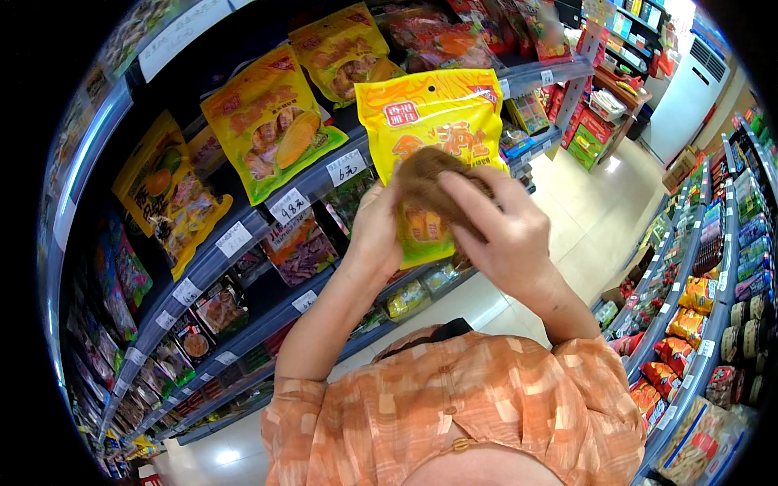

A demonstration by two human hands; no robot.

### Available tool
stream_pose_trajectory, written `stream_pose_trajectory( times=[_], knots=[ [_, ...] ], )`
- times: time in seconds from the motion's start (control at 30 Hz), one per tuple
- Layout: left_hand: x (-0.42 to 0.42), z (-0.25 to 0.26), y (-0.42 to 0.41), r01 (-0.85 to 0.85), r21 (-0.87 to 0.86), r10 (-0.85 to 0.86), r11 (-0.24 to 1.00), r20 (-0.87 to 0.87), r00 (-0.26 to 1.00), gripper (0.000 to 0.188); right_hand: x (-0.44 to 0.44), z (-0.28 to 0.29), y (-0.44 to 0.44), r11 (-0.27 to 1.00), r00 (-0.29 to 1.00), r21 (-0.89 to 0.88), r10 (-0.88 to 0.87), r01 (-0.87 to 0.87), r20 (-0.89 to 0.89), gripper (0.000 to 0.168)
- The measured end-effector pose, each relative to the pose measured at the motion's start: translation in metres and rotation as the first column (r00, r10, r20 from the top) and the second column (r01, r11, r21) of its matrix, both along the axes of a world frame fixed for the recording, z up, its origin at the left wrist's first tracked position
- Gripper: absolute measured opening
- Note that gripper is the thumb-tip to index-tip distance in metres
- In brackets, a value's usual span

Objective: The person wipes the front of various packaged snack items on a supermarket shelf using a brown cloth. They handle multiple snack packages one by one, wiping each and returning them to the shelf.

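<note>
My left hand point(378, 234) grips the left edge of a yellow and green plastic snack bag point(389, 146), held upright in front of the shelf. In my right hand point(504, 225) is a brown cloth point(434, 176), pressed against the bag's front and partly blurred. The cloth covers the middle of the bag, and my left fingertips are hidden behind the bag and cloth. On the shelf just left stand a yellow bag with a corn picture point(273, 130) and another yellow bag point(343, 54). Further left leans a yellow and black candy bag point(176, 200).
A shelf edge point(389, 136) with price tags runs diagonally behind my hands, and lower shelves hold more packets point(301, 249). Across the tiled aisle point(583, 212), another shelf unit carries orange and red snack bags point(687, 325). A white floor-standing air conditioner point(687, 103) stands at the far end.
</note>
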State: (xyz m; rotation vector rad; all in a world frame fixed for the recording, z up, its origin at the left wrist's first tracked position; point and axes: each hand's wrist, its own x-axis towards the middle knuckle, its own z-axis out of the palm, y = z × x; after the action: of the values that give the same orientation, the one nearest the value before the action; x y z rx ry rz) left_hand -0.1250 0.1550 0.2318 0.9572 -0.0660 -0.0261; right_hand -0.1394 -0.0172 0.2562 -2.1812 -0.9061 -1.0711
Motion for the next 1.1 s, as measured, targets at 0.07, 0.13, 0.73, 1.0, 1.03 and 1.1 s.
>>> stream_pose_trajectory(
  times=[0.07, 0.13, 0.73, 1.0, 1.03, 1.1],
  knots=[
    [-0.001, -0.001, 0.002, -0.002, -0.01, 0.002, 1.0, -0.002, 1.0, 0.038, -0.003, 0.002, 0.002, 0.999, 0.999, -0.003, 0.047, -0.047, -0.025, 0.052],
    [0.001, -0.001, 0.005, -0.02, -0.004, 0.02, 1.0, 0.006, 1.0, 0.04, 0.011, 0.005, -0.006, 0.999, 0.999, 0.034, -0.032, 0.031, 0.025, 0.05],
    [0.004, 0.012, 0.019, -0.091, -0.076, 0.096, 0.993, 0.073, 0.993, 0.042, 0.016, -0.012, -0.006, 0.998, 0.992, 0.0, -0.065, 0.065, 0.113, 0.048],
    [0.005, 0.011, 0.02, -0.129, -0.144, 0.136, 0.981, 0.039, 0.99, 0.042, 0.039, -0.01, -0.031, 0.956, 0.965, 0.165, -0.255, 0.242, 0.065, 0.052],
    [0.005, 0.011, 0.02, -0.137, -0.147, 0.144, 0.98, 0.036, 0.989, 0.042, 0.036, -0.009, -0.031, 0.95, 0.962, 0.202, -0.26, 0.239, 0.084, 0.052],
    [0.008, 0.01, 0.024, -0.127, -0.14, 0.133, 0.982, 0.038, 0.99, 0.043, 0.018, -0.002, -0.021, 0.981, 0.97, 0.12, -0.172, 0.153, 0.173, 0.049]
  ],
)
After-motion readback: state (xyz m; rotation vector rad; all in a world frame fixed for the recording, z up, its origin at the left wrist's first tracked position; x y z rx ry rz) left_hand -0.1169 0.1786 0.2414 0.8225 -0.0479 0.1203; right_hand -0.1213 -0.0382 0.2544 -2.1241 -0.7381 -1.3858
